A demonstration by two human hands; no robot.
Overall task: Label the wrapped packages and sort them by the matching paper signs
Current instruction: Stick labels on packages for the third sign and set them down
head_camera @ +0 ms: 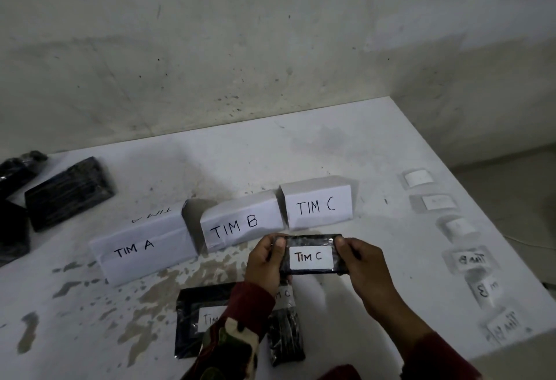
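A small black wrapped package [313, 254] sits between the two hands, raised above the white table [346, 151] and held level. The left hand [266, 260] grips its left end, thumb curled over the top edge; the right hand [359, 262] grips the right end the same way. A white label [310, 257] reading "TIM C" lies on the package face, midway between the thumbs. Just beyond the hands stands the folded "TIM C" sign [317, 206]; the "TIM B" sign [237, 224] is beyond and left of the left hand, and the "TIM A" sign [141, 248] further left still. Beneath the left wrist lie two more labelled packages [192, 319] (their writing is partly hidden by the sleeve). Loose labels [471, 259] run in a line well to the right of the right hand, and unlabelled black packages [69, 191] lie far off to the left.
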